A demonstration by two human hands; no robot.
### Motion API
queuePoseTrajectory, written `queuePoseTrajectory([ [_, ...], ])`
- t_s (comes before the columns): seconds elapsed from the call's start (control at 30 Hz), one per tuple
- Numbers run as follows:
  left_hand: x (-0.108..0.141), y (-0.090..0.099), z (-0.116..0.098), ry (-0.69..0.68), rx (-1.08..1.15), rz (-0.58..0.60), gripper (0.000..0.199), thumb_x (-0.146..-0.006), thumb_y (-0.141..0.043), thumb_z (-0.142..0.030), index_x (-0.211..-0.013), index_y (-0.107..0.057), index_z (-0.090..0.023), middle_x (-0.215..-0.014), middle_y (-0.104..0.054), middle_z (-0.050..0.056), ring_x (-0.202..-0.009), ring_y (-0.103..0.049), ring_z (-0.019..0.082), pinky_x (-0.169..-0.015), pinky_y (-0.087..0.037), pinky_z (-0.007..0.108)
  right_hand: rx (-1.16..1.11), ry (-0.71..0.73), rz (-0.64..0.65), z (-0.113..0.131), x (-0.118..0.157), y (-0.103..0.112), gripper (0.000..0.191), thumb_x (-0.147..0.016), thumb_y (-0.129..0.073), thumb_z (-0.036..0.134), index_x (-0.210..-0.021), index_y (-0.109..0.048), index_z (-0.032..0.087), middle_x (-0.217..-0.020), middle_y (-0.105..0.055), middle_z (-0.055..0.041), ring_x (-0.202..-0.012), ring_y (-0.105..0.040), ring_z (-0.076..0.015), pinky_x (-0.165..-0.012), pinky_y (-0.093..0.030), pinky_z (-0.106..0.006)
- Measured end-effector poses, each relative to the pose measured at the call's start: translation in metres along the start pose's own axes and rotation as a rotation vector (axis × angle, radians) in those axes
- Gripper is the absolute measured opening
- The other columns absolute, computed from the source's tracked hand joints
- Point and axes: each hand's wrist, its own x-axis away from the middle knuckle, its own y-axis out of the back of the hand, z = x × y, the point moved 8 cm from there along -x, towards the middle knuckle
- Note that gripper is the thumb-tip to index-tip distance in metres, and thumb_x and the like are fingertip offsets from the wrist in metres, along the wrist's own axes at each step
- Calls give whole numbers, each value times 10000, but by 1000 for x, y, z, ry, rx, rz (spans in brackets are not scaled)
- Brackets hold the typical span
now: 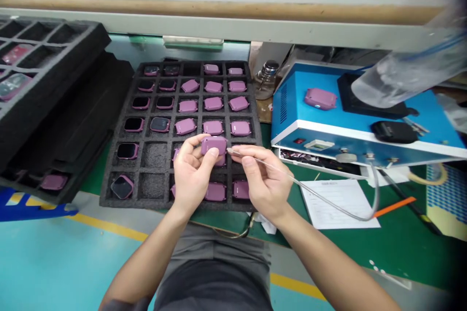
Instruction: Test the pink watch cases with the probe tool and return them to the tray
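A purple smartwatch case (213, 145) is pinched between the thumb and fingers of my left hand (193, 170), its flat side facing up. My right hand (268, 180) grips a slim nozzle (234, 152) on a clear hose (324, 194). The nozzle's tip is at the right edge of the case; whether it touches I cannot tell. Under both hands lies a black foam tray (153, 179) with square compartments. Dark-screened watches fill much of its left side, and purple cases lie in the middle and right columns. My hands cover some of the lower compartments.
The hose runs to a blue machine box (310, 121) on the right, with another purple case (321, 99) on top. A paper sheet (335, 204) lies before it. Stacked foam trays (73, 77) stand at the left. A glass bottle (266, 80) is behind, under a shelf edge (219, 29).
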Motion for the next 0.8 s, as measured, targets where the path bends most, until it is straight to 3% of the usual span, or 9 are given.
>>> queuePoseTrajectory([
  [0.8,2,-2,2,-2,-20,32,364,-867,-829,-323,-1139,-634,-178,-1040,-805,77,-887,-777,163,-815,-641,266,25,11,-3,3,0,-1,201,-1008,-622,163,-1123,-761,251,-1084,-791,-54,-1001,-790,-210,-874,-712,-384],
])
